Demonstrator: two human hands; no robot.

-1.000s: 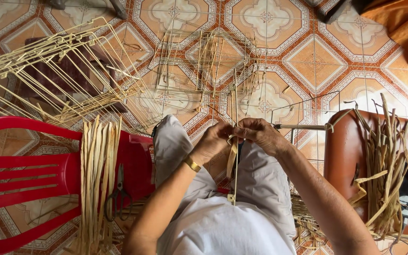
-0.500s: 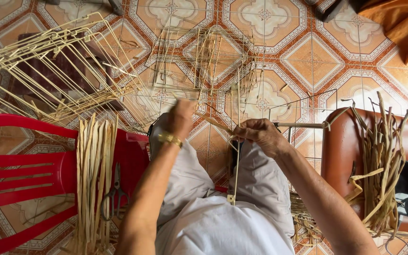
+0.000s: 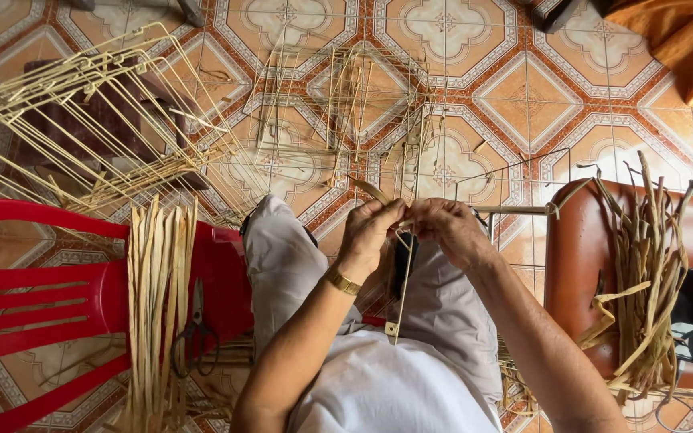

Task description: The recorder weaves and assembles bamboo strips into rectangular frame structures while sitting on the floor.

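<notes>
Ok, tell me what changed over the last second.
The left hand swung out over the knee, then came back to the right hand; both now pinch the thin strip. The right hand kept its grip. Strips on the red chair stayed put.

Both hands meet above the person's lap. The left hand pinches a flat pale strip against a thin upright stick, and the right hand grips the same stick just beside it. Left of the stick, a bundle of long strips lies across a red plastic chair, with scissors beside the bundle. Right of the stick, more strips rest on a brown stool. Beyond the stick, wire frames lie on the tiled floor.
</notes>
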